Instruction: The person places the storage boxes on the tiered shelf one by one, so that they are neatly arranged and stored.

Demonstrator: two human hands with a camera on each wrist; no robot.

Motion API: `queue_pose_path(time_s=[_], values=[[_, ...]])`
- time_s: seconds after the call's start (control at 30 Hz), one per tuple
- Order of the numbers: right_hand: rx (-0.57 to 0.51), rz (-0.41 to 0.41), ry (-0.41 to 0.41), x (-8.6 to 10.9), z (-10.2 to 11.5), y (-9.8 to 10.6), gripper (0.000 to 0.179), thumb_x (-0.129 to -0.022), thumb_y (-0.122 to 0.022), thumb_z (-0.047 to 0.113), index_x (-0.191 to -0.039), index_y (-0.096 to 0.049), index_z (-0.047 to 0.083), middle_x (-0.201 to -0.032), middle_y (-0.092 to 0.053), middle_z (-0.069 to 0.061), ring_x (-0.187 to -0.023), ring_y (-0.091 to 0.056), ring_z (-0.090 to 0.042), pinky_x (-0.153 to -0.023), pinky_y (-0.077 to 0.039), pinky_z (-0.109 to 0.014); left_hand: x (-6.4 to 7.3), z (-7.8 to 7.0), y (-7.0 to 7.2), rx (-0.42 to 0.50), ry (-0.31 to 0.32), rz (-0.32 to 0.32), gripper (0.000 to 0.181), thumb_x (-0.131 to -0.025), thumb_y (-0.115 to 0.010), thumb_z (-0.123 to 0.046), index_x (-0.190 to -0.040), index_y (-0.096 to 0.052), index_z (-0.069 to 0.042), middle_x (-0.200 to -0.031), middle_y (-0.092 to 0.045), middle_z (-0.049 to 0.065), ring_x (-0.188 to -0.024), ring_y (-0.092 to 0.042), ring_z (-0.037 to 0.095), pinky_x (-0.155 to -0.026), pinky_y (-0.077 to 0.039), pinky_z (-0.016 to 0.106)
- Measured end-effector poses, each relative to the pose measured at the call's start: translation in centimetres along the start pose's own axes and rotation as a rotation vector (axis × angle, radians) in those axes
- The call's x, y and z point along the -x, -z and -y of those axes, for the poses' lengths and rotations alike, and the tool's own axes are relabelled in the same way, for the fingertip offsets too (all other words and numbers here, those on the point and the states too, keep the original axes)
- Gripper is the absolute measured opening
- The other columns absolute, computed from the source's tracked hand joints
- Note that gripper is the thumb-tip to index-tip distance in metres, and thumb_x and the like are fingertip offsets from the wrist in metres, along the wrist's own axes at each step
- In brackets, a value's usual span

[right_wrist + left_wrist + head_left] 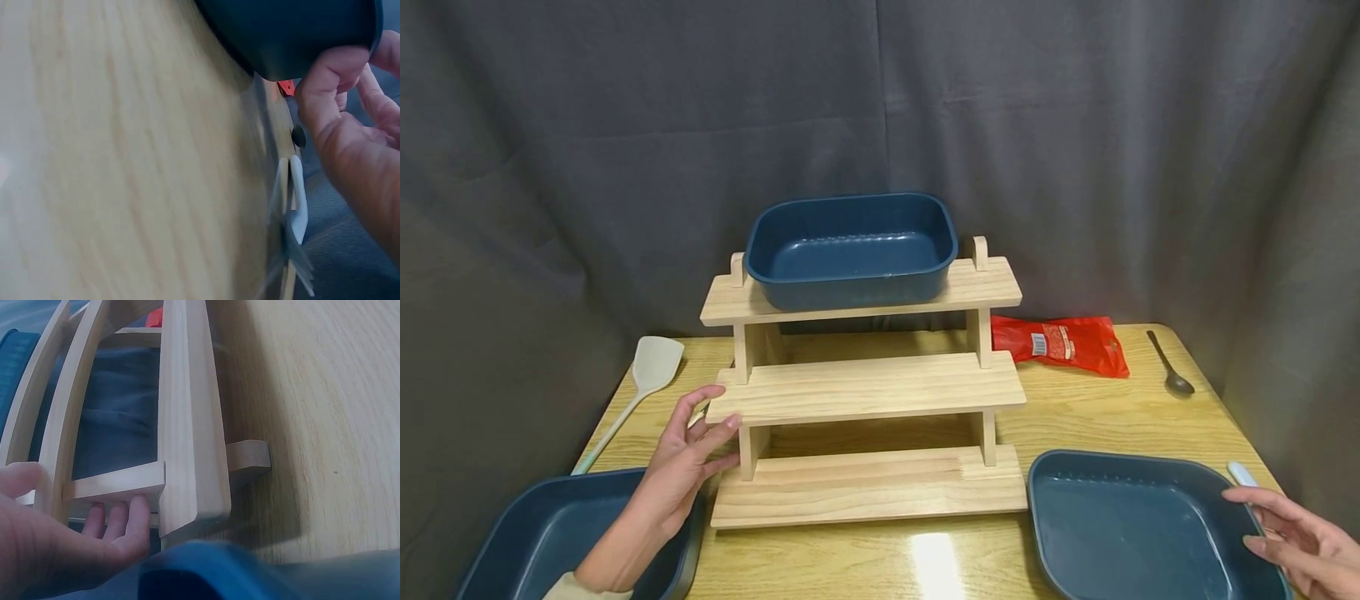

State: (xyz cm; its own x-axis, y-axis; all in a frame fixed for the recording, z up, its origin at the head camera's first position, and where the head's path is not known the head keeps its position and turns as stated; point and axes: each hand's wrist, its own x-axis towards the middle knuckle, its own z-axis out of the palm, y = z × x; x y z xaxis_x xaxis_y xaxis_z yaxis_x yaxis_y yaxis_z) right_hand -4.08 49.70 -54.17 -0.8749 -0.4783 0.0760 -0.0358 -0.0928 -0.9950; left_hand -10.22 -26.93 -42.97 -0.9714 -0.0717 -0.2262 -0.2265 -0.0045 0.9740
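Note:
A three-tier wooden display stand (pixel 865 387) stands mid-table, with a dark blue basin (pixel 850 292) on its top shelf. My left hand (pixel 673 462) grips the left end of the middle shelf. In the left wrist view its thumb and fingers (pixel 137 515) lie around the shelf and against the upright beneath. At the right, another dark blue basin (pixel 1138 525) sits on the table beside the stand. My right hand (pixel 1303 542) pinches the right rim of that basin, as the right wrist view of the hand (pixel 350 125) also shows.
A third blue basin (pixel 557 508) lies under my left forearm. A white turner (pixel 657 364) rests at the table's left edge. Behind the stand at right are a red packet (pixel 1067 345) and a dark spoon (pixel 1177 382). A white handle (pixel 1241 473) shows near my right hand.

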Motion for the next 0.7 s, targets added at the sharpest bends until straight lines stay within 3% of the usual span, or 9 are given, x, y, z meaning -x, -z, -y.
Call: queue_pose_path(time_s=[0.07, 0.2, 0.27, 0.37, 0.43, 0.5, 0.6, 0.67, 0.7], values=[[-0.054, 0.032, 0.007, 0.13, -0.18, 0.22, 0.082, -0.107, -0.026, -0.027, -0.159, -0.054, 0.029, -0.134, -0.063, 0.019, -0.04, -0.015, -0.029, -0.062, -0.054, -0.016, 0.02, 0.04, -0.01, -0.001, -0.002, 0.002, 0.057, -0.11, -0.073, -0.026, -0.156, -0.04, -0.027, -0.124, -0.062, 0.002, -0.123, -0.063, 0.015, -0.097, -0.058, 0.042], [-0.079, 0.047, 0.007, 0.46, -0.3, 0.47, 0.081, -0.108, -0.025, -0.025, -0.163, -0.05, 0.03, -0.152, -0.046, 0.028, -0.041, -0.016, -0.029, -0.039, -0.038, -0.027, 0.03, 0.11, 0.0, 0.001, -0.004, 0.006, 0.056, -0.11, -0.073, -0.025, -0.156, -0.04, -0.026, -0.123, -0.063, 0.002, -0.122, -0.063, 0.015, -0.097, -0.058, 0.043], [-0.102, 0.056, -0.001, 0.6, -0.2, 0.7, 0.08, -0.109, -0.023, -0.024, -0.164, -0.048, 0.03, -0.153, -0.045, 0.027, -0.042, -0.017, -0.029, -0.046, -0.045, -0.022, 0.02, 0.14, 0.02, 0.001, -0.004, 0.006, 0.056, -0.11, -0.073, -0.025, -0.156, -0.04, -0.026, -0.124, -0.062, 0.002, -0.121, -0.064, 0.015, -0.097, -0.058, 0.043], [-0.101, 0.019, -0.017, 0.79, -0.06, 0.93, 0.079, -0.111, -0.024, -0.022, -0.163, -0.049, 0.031, -0.149, -0.052, 0.022, -0.042, -0.019, -0.03, -0.08, -0.057, -0.017, -0.01, 0.16, 0.04, 0.001, -0.004, 0.006, 0.056, -0.11, -0.073, -0.025, -0.155, -0.04, -0.026, -0.126, -0.062, 0.003, -0.121, -0.064, 0.015, -0.097, -0.058, 0.042], [-0.052, -0.04, -0.01, 0.89, -0.09, 0.81, 0.078, -0.111, -0.028, -0.022, -0.161, -0.051, 0.033, -0.155, -0.048, 0.024, -0.042, -0.018, -0.031, -0.081, -0.055, -0.015, -0.04, 0.15, 0.03, -0.001, -0.005, 0.006, 0.056, -0.11, -0.073, -0.025, -0.155, -0.04, -0.026, -0.126, -0.061, 0.003, -0.122, -0.064, 0.014, -0.097, -0.058, 0.042], [0.003, -0.104, 0.018, 0.93, -0.12, 0.51, 0.079, -0.109, -0.029, -0.023, -0.161, -0.051, 0.033, -0.16, -0.042, 0.025, -0.039, -0.016, -0.031, -0.056, -0.052, -0.015, -0.06, 0.13, 0.01, -0.001, -0.006, 0.006, 0.056, -0.109, -0.073, -0.025, -0.155, -0.04, -0.025, -0.126, -0.061, 0.004, -0.121, -0.064, 0.015, -0.097, -0.058, 0.042], [0.044, -0.161, 0.095, 0.7, 0.01, 0.06, 0.083, -0.105, -0.026, -0.029, -0.162, -0.05, 0.027, -0.166, -0.028, 0.025, -0.034, -0.019, -0.023, -0.027, -0.027, -0.029, -0.07, 0.07, -0.01, -0.001, -0.008, 0.004, 0.056, -0.109, -0.073, -0.025, -0.155, -0.041, -0.025, -0.124, -0.061, 0.004, -0.121, -0.063, 0.015, -0.097, -0.058, 0.043], [0.028, -0.189, 0.123, 0.47, 0.38, -0.01, 0.082, -0.104, -0.026, -0.03, -0.161, -0.051, 0.024, -0.168, -0.033, 0.021, -0.047, -0.056, -0.007, -0.028, -0.034, -0.028, -0.05, 0.04, -0.02, 0.0, -0.008, 0.002, 0.056, -0.109, -0.073, -0.025, -0.155, -0.041, -0.025, -0.123, -0.061, 0.004, -0.122, -0.063, 0.015, -0.097, -0.058, 0.043], [0.0, -0.193, 0.137, 0.27, 0.61, 0.05, 0.082, -0.103, -0.025, -0.031, -0.16, -0.053, 0.021, -0.167, -0.042, 0.016, -0.066, -0.068, -0.002, -0.031, -0.04, -0.028, -0.05, 0.03, -0.02, 0.001, -0.008, 0.002, 0.056, -0.109, -0.073, -0.025, -0.155, -0.041, -0.025, -0.122, -0.06, 0.004, -0.122, -0.063, 0.015, -0.097, -0.058, 0.043]])
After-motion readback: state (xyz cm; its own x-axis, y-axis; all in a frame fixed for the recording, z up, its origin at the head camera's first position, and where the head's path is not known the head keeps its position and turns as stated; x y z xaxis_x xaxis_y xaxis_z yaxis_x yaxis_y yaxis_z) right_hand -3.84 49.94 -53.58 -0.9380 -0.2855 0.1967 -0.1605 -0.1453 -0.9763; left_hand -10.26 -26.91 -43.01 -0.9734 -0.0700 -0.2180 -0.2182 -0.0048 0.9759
